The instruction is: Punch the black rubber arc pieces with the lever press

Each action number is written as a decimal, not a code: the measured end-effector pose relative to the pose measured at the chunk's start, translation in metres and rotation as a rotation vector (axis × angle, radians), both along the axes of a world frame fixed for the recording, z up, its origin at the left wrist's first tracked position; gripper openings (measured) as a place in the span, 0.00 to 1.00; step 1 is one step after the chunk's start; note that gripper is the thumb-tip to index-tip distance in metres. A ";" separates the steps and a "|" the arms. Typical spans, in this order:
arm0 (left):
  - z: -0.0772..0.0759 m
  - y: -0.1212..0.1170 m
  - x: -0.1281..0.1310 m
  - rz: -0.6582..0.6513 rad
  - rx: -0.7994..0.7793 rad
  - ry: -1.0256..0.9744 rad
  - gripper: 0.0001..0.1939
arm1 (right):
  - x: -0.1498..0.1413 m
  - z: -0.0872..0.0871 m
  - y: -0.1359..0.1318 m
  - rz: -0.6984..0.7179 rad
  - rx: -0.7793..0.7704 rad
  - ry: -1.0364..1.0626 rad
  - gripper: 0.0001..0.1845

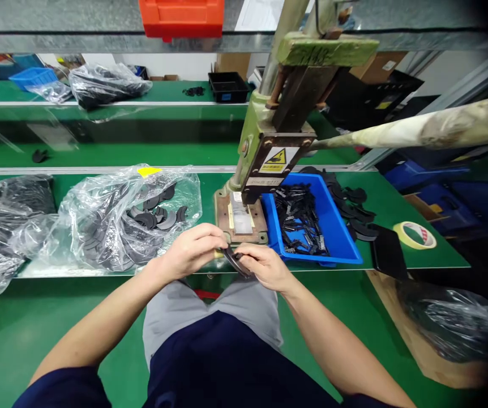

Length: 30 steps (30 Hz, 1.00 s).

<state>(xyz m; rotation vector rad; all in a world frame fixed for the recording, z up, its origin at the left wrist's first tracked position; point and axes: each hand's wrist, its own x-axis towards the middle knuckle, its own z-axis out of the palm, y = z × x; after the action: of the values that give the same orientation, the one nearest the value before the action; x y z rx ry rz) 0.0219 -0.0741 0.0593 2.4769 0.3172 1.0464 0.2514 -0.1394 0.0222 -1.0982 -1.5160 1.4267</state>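
A black curved plastic piece (236, 265) is held between my two hands, just in front of the table's front edge and above my lap. My left hand (199, 247) pinches its upper left end. The fingers of my right hand (265, 265) close on its right side, where a small dark bit shows that I cannot make out clearly. Directly beyond my hands stands a green hand press (250, 150). Its metal base plate (222, 218) carries a pale fixture block (243, 221) below the ram.
To the right of the press, a blue bin (341, 238) holds many small black parts. Curved black pieces (356, 212), a black flat object (388, 249) and a tape roll (415, 235) lie beyond it. At left is a clear bag (112, 226) of curved pieces. The press lever (414, 127) reaches right.
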 end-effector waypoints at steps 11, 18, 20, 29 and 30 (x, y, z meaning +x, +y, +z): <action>0.017 0.000 -0.012 0.119 0.440 0.112 0.05 | 0.017 -0.008 0.021 -0.292 0.074 -0.114 0.23; -0.028 0.073 -0.038 0.608 0.087 0.113 0.05 | 0.131 -0.020 0.042 -0.426 0.257 -1.009 0.25; -0.036 0.115 -0.053 0.854 -0.228 0.068 0.02 | 0.154 -0.034 0.050 -0.315 0.183 -1.193 0.26; -0.034 0.291 -0.154 1.409 -1.235 -0.717 0.11 | 0.172 -0.056 0.059 0.011 -0.039 -1.011 0.09; -0.032 0.302 -0.163 1.420 -1.260 -0.735 0.14 | 0.171 -0.057 0.058 -0.011 -0.034 -1.007 0.09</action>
<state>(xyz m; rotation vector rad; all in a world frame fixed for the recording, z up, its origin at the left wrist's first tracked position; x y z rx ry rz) -0.1412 0.2276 0.0277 0.4360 1.8336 1.3695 0.4226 -0.0818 -0.0347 -2.0063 -2.1220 0.8850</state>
